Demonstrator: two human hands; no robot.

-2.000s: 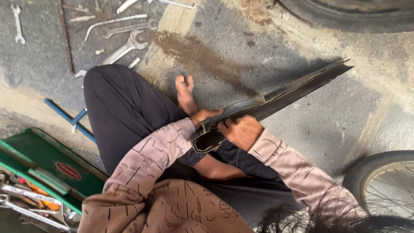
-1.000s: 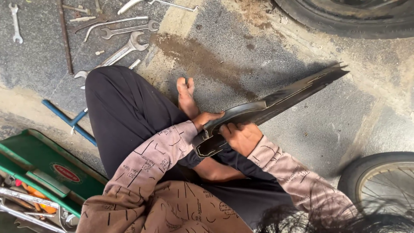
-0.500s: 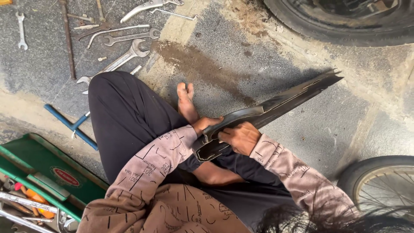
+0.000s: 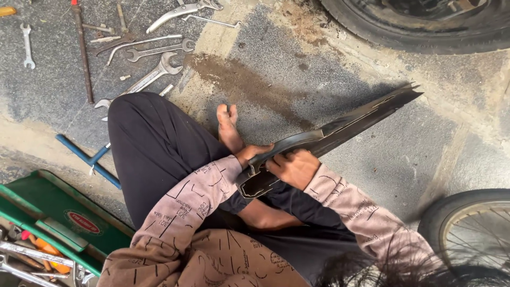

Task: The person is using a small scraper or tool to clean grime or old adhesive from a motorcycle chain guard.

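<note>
Green toolbox (image 4: 53, 212) is cut off at the frame edge, left of the black mudguard (image 4: 329, 135). Left hand (image 4: 255, 154) is partly hidden, fingers clenched on the mudguard's near end. Right hand (image 4: 295, 167) grips beside it; the mudguard extends right above the floor.

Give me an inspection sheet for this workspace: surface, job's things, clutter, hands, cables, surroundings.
Surface: rough concrete ground with a brown stain.
Job's things: long black panel, one end by the lap, the pointed end out to the right.
Clutter: spanners, metal rod, blue T-handle tool.
Hands: left hand and right hand both grip the panel's near end.
Cables: nothing seen.
Surroundings: green toolbox lower left, tyre at top, spoked wheel lower right.
</note>
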